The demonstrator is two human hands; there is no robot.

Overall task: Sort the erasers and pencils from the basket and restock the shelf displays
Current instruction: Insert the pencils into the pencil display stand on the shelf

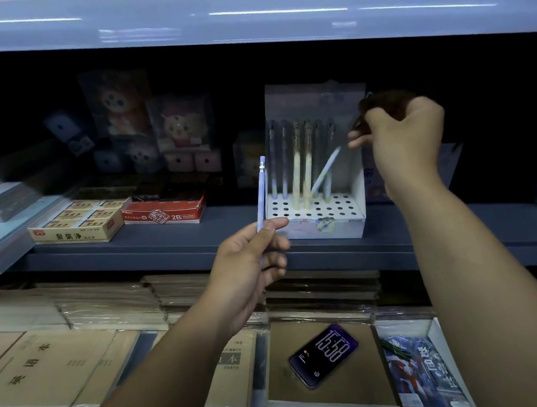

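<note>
Left hand (pixel 252 267) is up in front of the shelf (pixel 162 242), thumb and fingers pinched round the lower end of a lilac pencil (pixel 262 197), which stands nearly upright with its metal band and eraser tip on top. Just to its right sits the white pencil display box (pixel 325 226), its perforated base showing plenty of open holes. A row of pencils (pixel 296 165) stands in the back holes, some yellow, some bluish. One pale blue pencil (pixel 326 169) leans to the right with its foot down among the row. Right hand (pixel 403 139) is raised at the box's upper right corner, fingers curled, fingertips right by the top end of that leaning pencil. It's blurred, so I can't tell whether they actually pinch it, and there's a dark smear above the knuckles I can't make out. Further left on the same shelf is an open eraser carton (pixel 75 235) packed with wrapped erasers, and touching its right side is a red box marked 2B (pixel 165 214). Behind them are dim cartoon-printed packs. Below the shelf are stacks of brown exercise books (pixel 49 368), and a phone (pixel 323 356) lies face up on one, its screen lit.
</note>
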